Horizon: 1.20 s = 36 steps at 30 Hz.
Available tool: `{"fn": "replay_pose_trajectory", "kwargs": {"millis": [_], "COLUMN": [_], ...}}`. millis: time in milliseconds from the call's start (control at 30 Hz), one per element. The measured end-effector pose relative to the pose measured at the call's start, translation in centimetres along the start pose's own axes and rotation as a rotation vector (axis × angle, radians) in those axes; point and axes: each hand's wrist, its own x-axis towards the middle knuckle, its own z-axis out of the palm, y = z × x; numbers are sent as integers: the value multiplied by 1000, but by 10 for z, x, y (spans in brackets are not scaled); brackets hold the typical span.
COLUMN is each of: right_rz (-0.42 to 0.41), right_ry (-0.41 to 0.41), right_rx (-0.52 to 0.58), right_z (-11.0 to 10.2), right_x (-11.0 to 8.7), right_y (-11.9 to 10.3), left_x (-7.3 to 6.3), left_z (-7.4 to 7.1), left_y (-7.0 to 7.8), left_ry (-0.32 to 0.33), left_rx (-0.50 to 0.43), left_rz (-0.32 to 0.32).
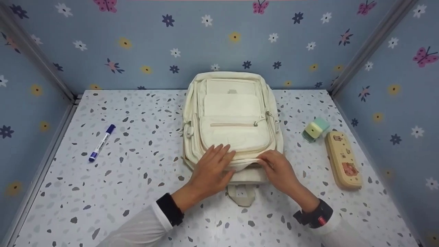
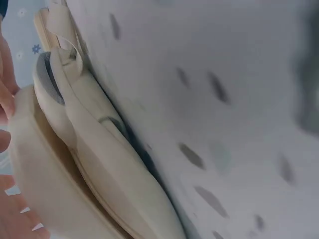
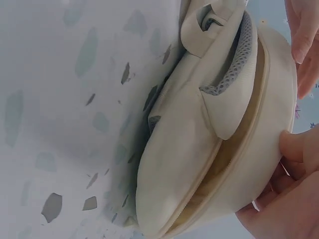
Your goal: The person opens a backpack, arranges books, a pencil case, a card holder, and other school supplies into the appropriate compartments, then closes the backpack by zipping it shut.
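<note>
Right, from the hands out: we've got the left hand (image 1: 211,168) lying on the near part of the bag (image 1: 236,130), fingers approx. straight, gripping nothing. The right hand (image 1: 279,171) pinches the near rim of the bag's front panel (image 3: 264,144), thumb vs. bent fingers.

Key relation: the zip opening (image 3: 212,177) runs just under that panel and faces us, i.e. below both hands, w/ the right hand right at its lip. We can't see inside, bar a strip of tan lining.

The bag lies front up, long axis running far-to-near, approx. midway btwn the left and right edges of the surface (image 1: 154,192). Its far end is up by the far edge and the wall (image 1: 205,51), so we'd judge there's little room that way; a loop (image 1: 241,202) pokes out on our side.

Further out, a wide gap separates the bag from the marker (image 1: 102,143), which slants near the left edge, closer to the left hand. On the other side there's less room: a small green-and-yellow block (image 1: 315,129), then the pencil case (image 1: 344,161) along the right edge, both closer to the right hand.
</note>
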Motion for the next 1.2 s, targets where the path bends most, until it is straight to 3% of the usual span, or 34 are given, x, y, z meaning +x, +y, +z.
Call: {"fn": "replay_pose_trajectory", "kwargs": {"millis": [233, 333, 467, 800, 1000, 1200], "right_rz": [19, 11, -1, -19, -74, -171], "right_ry": [-27, -35, -41, -67, -94, -28], "right_rx": [-12, -23, -21, 9, 61, 6], "right_z": [8, 11, 13, 14, 13, 9], "right_x": [-9, -11, -14, -19, -18, -15], "right_y": [4, 5, 6, 10, 11, 18], "left_x": [8, 10, 13, 13, 10, 7], "left_z": [13, 18, 20, 22, 20, 16], "left_y": [21, 27, 30, 33, 29, 23], "left_ry": [-202, -291, -373, -397, -409, -399], "left_rx": [61, 145, 262, 329, 260, 214], "left_rz": [-17, -25, 15, 81, 68, 70]}}
